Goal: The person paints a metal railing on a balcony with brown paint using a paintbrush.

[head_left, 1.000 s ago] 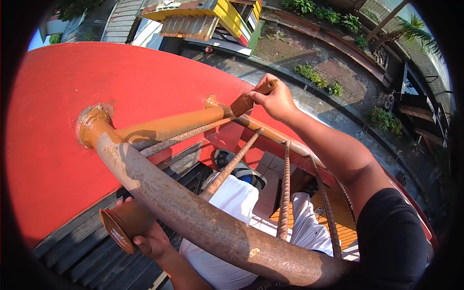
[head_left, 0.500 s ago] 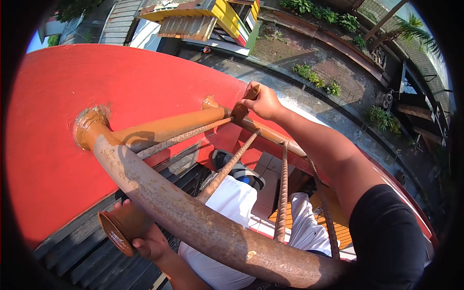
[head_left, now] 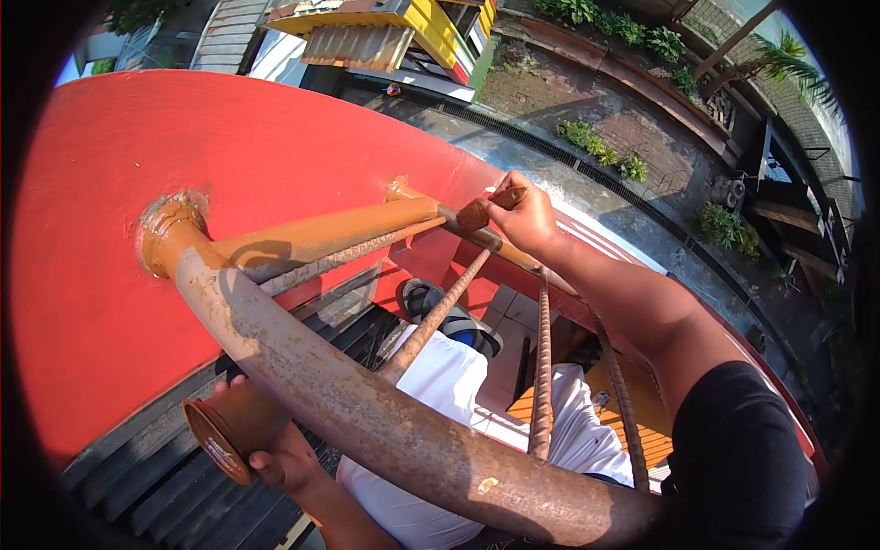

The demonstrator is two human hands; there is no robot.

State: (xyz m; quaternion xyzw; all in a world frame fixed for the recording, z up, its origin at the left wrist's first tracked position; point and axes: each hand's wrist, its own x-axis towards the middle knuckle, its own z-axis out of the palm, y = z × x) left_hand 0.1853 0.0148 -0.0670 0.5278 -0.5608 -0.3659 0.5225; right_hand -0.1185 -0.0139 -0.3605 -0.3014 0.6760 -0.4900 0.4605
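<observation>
My right hand (head_left: 529, 220) grips a brown-coated paintbrush (head_left: 475, 214), its bristle end at the narrow upper rail (head_left: 502, 246). Below the thick rusty pipe (head_left: 367, 401), my left hand (head_left: 286, 458) is wrapped round a brown paint cup (head_left: 240, 420); the pipe hides part of that hand. Fresh-looking orange-brown paint covers a crossing pipe (head_left: 330, 232) and the thick pipe's end at the red wall (head_left: 220, 137). Farther along, the thick pipe shows bare, rusted metal. Ribbed steel bars (head_left: 543, 367) run between the thick pipe and the upper rail.
My legs in white trousers (head_left: 440, 367) and a sandalled foot (head_left: 472, 335) show through the bars. Dark corrugated roofing (head_left: 174, 486) lies at lower left. Far below are a paved yard with plants (head_left: 600, 147) and a yellow-walled structure (head_left: 431, 37).
My right hand and the paintbrush have moved right and slightly down along the upper rail, and the brush has tilted flatter. My left hand and the paint cup stay nearly in place.
</observation>
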